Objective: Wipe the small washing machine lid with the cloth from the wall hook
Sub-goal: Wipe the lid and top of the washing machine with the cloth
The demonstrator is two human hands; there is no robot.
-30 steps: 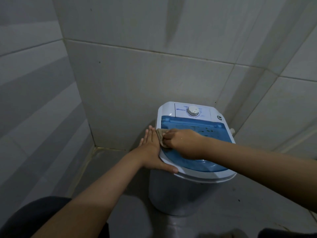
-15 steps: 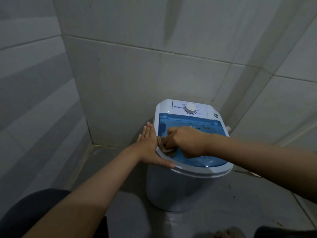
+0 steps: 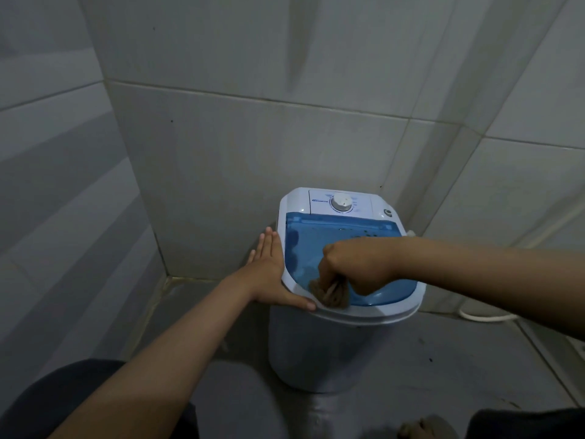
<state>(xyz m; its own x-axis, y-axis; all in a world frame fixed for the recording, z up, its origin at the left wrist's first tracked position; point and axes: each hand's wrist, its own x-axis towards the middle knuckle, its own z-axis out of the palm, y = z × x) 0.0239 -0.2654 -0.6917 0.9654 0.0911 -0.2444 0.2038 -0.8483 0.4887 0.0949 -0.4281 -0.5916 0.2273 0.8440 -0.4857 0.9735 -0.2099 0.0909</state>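
Washing machine lid [image 3: 319,245], lower middle of frame, is getting scrubbed by the right hand [image 3: 357,264] fisted around the cloth [image 3: 330,291] while the flat, open left hand [image 3: 269,274] braces its side, though pushing hard might pop it open.

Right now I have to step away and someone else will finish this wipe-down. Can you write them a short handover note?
Left hand: open, flat against the left side of the small washing machine, thumb along its front rim, steadying it.
Right hand: closed grip on the bunched brown cloth, pressed onto the near-left corner of the blue lid.
Done: cloth is fetched and wiping is under way.
Left: dark specks show on the far right of the lid, so cover that part; the white control panel looks untouched.
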